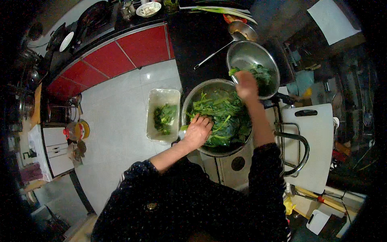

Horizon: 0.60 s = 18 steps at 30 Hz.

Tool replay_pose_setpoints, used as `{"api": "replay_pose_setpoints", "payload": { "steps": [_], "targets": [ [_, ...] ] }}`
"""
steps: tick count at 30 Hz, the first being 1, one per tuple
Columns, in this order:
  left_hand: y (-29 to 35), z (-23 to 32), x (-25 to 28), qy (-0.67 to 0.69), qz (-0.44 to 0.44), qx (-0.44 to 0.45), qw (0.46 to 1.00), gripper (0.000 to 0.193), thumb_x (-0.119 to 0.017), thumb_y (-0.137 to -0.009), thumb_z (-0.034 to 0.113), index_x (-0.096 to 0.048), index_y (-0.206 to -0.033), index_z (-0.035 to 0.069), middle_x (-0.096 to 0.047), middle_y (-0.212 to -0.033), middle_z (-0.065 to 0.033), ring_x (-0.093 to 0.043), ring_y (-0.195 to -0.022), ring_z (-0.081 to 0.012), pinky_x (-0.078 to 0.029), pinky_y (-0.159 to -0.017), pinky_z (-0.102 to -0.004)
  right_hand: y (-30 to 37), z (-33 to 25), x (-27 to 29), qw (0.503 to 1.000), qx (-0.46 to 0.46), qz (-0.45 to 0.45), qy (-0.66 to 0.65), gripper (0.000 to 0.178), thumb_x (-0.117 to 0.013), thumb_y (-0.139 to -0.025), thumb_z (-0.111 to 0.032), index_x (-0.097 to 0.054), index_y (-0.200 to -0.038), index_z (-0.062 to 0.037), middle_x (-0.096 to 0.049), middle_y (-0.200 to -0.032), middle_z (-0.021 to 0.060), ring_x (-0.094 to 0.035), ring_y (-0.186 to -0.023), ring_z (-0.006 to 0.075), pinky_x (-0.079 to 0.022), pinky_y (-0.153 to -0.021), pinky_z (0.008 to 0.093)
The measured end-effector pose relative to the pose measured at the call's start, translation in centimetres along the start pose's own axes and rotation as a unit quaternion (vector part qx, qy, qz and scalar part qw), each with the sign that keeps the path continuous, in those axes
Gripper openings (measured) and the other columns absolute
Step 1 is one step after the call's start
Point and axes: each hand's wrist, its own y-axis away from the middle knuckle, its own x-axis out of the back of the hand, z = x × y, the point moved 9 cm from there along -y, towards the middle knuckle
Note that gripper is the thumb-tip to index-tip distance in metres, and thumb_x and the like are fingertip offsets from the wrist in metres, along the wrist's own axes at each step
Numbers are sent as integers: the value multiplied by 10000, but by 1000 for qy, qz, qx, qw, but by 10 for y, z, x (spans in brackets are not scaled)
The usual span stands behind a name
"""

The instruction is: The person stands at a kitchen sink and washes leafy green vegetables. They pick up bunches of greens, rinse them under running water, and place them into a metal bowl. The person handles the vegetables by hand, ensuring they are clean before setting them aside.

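A large steel basin (187, 101) in front of me is full of leafy greens (219, 105). At its left side my left hand (198, 131) is closed over the greens, with a pale stem sticking out beside it. My right hand (246, 85) is at the near rim of a second, smaller steel bowl (275, 62) and is smeared by motion. It appears closed on a bunch of greens: a stem end (233, 71) pokes out on one side and dark leaves (262, 74) show on the other, inside the bowl.
A pale bin (150, 126) holding green scraps stands left of the basin. A long-handled ladle (215, 54) and scallions (225, 10) lie on the dark counter beyond. To the right are a curved faucet (304, 151) and a white cutting board (316, 141).
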Motion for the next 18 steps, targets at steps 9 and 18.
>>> {"api": "replay_pose_setpoints", "payload": {
  "steps": [9, 18],
  "targets": [
    [2, -2, 0, 2, 17, -7, 1000, 332, -643, -770, 178, -583, -1069, 48, -557, -1091, -102, -515, -1051, -277, -350, -1003, -449, 62, -119, -113, 952, -36, -273, -133, 355, -657, -787, -349, -647, -1086, -159, -619, -1078, 109, -456, -1174, 300, -313, -1002, 489],
    [1, -10, 6, 81, 32, 23, 996, 362, -662, -747, 127, -564, -1081, 32, -575, -1079, -129, -538, -1010, -316, -402, -944, -426, 46, -65, -100, 842, -171, -328, -392, 276, -632, -864, -207, -621, -968, 48, -641, -809, 153, -617, -760, 175, -481, -689, 309]
  ]
}}
